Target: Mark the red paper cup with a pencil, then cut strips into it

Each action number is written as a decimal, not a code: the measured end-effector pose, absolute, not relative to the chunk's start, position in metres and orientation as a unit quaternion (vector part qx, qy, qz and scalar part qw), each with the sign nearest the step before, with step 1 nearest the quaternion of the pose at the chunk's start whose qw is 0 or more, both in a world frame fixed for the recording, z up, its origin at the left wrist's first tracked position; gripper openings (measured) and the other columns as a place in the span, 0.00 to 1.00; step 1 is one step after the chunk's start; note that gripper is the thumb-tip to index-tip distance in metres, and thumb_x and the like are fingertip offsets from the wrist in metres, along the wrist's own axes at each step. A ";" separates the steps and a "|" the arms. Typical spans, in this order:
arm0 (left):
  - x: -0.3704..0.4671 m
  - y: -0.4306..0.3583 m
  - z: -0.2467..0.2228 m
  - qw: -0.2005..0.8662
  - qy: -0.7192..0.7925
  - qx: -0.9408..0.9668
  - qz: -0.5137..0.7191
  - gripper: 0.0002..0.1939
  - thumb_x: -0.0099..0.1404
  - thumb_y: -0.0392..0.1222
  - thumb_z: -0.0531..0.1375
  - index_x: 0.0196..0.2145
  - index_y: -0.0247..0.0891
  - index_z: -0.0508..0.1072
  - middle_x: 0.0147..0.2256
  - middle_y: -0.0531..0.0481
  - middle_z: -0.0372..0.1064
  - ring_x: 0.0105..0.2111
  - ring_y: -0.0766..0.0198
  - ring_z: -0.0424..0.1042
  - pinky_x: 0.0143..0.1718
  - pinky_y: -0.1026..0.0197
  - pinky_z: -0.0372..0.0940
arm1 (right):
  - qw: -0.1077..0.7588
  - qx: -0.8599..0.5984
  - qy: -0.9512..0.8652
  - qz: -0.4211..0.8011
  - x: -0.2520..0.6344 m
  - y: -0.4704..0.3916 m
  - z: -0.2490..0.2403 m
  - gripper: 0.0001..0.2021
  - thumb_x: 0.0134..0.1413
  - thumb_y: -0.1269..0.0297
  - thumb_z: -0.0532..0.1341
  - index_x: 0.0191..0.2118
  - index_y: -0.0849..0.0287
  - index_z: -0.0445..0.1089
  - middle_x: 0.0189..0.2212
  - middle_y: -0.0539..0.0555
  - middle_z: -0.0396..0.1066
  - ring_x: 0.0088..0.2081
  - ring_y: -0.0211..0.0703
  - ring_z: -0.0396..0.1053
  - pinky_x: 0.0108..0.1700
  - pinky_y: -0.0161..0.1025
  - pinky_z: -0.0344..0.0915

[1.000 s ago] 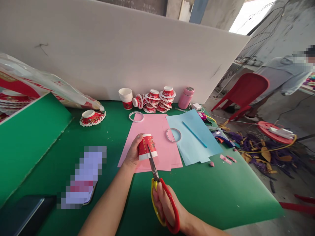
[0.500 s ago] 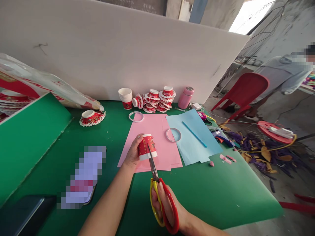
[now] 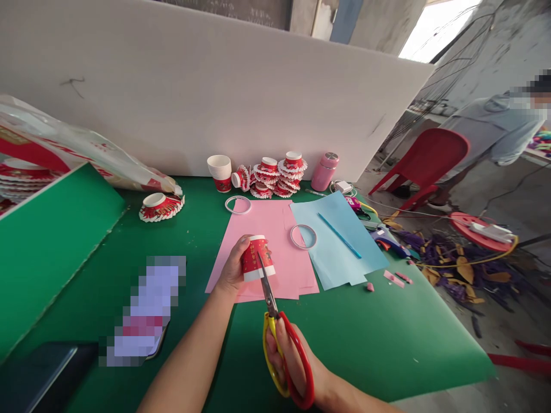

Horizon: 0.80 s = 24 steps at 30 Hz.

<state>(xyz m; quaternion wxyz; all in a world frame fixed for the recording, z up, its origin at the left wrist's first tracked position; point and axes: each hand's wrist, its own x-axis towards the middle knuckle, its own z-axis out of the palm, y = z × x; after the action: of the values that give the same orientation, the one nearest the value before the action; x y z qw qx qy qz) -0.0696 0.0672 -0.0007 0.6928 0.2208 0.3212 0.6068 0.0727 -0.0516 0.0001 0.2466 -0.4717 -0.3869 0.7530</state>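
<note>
Beyond right hand (image 3: 291,353), scissors (image 3: 268,295) in grip — red cup (image 3: 253,259) in grasp of left hand (image 3: 233,265)

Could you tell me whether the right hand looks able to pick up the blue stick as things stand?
Probably not: the right hand holds the scissors, whose blades are at the red cup in the left hand. The blue stick lies uncovered on the blue paper, so the way looks free.

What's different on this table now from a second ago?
No clear change: nothing visibly taken up or let go. The left hand still holds the red paper cup, and the right hand the scissors, blades at the cup. The pink paper and blue paper lie as before.
</note>
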 end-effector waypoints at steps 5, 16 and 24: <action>-0.069 0.067 0.000 0.694 0.320 0.220 0.606 0.13 0.57 0.48 0.62 0.35 0.35 0.70 0.33 0.46 0.74 0.29 0.60 0.74 0.29 0.58 0.69 | 0.245 -0.477 -0.368 0.759 0.073 -0.051 0.002 0.36 0.34 0.21 0.50 0.22 0.57 0.55 0.14 0.42 0.51 0.13 0.27 0.47 0.15 0.30 0.45; -0.070 0.068 -0.001 0.694 0.325 0.219 0.604 0.13 0.56 0.48 0.62 0.35 0.35 0.70 0.33 0.46 0.74 0.28 0.59 0.74 0.29 0.58 0.69 | 0.234 -0.482 -0.359 0.764 0.072 -0.050 0.004 0.37 0.30 0.20 0.49 0.23 0.57 0.55 0.14 0.42 0.50 0.14 0.27 0.47 0.16 0.29 0.44; -0.069 0.068 -0.002 0.698 0.321 0.217 0.602 0.14 0.55 0.47 0.63 0.34 0.36 0.69 0.33 0.45 0.74 0.28 0.58 0.74 0.29 0.57 0.68 | 0.236 -0.473 -0.374 0.762 0.074 -0.051 0.002 0.38 0.32 0.20 0.48 0.25 0.57 0.55 0.14 0.41 0.50 0.14 0.26 0.45 0.16 0.29 0.45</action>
<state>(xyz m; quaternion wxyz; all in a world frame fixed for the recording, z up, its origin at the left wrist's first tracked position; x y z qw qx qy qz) -0.0694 0.0683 -0.0018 0.6982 0.2169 0.3213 0.6019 0.0743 -0.0514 0.0021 0.2358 -0.4732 -0.3744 0.7617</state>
